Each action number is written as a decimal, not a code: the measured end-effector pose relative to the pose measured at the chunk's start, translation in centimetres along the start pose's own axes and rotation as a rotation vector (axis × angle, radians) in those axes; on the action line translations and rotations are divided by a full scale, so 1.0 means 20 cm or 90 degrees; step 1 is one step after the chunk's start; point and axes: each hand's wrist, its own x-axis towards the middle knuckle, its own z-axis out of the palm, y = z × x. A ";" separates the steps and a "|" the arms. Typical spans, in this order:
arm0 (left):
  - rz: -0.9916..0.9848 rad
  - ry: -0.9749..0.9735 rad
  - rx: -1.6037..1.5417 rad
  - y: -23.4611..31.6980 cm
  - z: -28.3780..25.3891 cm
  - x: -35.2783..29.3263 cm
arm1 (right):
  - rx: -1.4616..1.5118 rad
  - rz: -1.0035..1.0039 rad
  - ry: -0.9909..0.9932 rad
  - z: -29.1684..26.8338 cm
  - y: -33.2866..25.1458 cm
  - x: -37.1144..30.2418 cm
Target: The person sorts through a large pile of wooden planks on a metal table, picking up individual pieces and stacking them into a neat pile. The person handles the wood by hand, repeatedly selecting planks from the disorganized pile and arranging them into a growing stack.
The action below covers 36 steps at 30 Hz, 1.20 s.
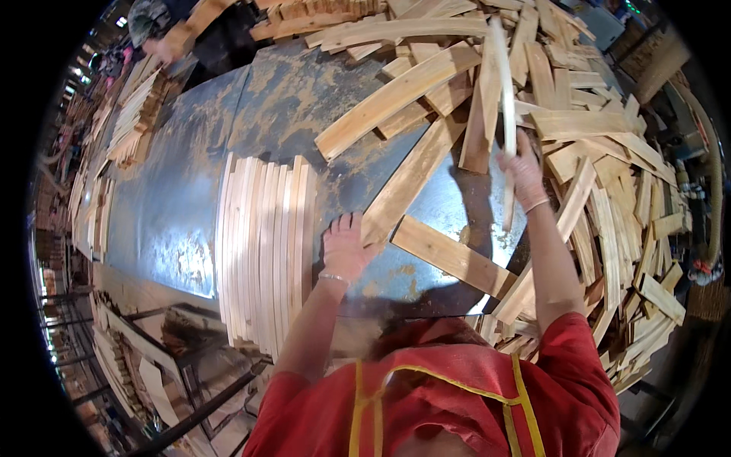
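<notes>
A: In the head view, how is the left hand [345, 247] posed?
B: Its forearm [311, 331] angles up from below, and the hand lies palm down, fingers pointing away from the body. It sits between the stack [263, 244] and the near end of the plank [415, 179], thumb side against that end.
A: Is that grip closed on the plank?
B: I can't tell; the underside of the thumb and palm is out of sight.
A: And the right hand [522, 175]?
B: It's raised farther forward, arm stretched out, wrist up. Its grip is closed round a board [503, 84], held narrow edge toward the camera, one end far off and the other below the hand.
A: What's hard to make out?
B: How the fingers wrap the board's far side. The pile [586, 126] on the right buries many of its own pieces, and the red sleeves [575, 346] and chest cover part of the surface's [175, 190] near edge. At upper left, another person [158, 47] is partly cut off and dark.
</notes>
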 end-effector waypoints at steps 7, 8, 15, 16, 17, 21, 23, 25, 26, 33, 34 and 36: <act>-0.003 -0.150 0.002 0.05 -0.08 -0.04 | 0.308 0.056 -0.134 0.22 -0.09 -0.23; -0.046 -0.162 -0.028 0.03 -0.07 -0.08 | 0.301 0.064 -0.136 0.26 -0.07 -0.33; -0.159 -0.244 -0.997 -0.19 -0.16 -1.05 | -0.078 0.196 -0.258 0.54 0.45 -1.03; -0.134 -0.197 -0.898 -0.21 -0.12 -1.14 | -0.210 0.237 -0.326 0.63 0.49 -1.13; -0.117 -0.145 -0.802 -0.22 -0.07 -1.25 | -0.264 0.216 -0.362 0.79 0.39 -1.23; -0.048 0.015 -0.223 -0.24 -0.06 -1.39 | -0.338 0.171 -0.511 1.31 0.32 -1.32; -0.083 0.091 -0.143 -0.21 -0.19 -1.29 | -0.295 0.132 -0.553 1.46 0.37 -1.25; -0.134 0.157 -0.052 -0.23 -0.15 -1.24 | -0.131 0.166 -0.604 1.49 0.24 -1.23; -0.146 0.116 -0.057 -0.25 -0.15 -1.25 | -0.137 0.126 -0.579 1.41 0.18 -1.20; -0.261 0.326 -0.038 -0.55 0.09 -1.47 | -0.950 -0.016 -0.182 0.34 0.28 -1.05; -0.287 0.407 -0.008 -0.63 0.16 -1.52 | -0.973 0.123 -0.208 0.29 0.29 -1.04; -0.485 0.457 -0.311 -0.71 0.16 -1.62 | -0.960 0.081 -0.231 0.34 0.29 -0.98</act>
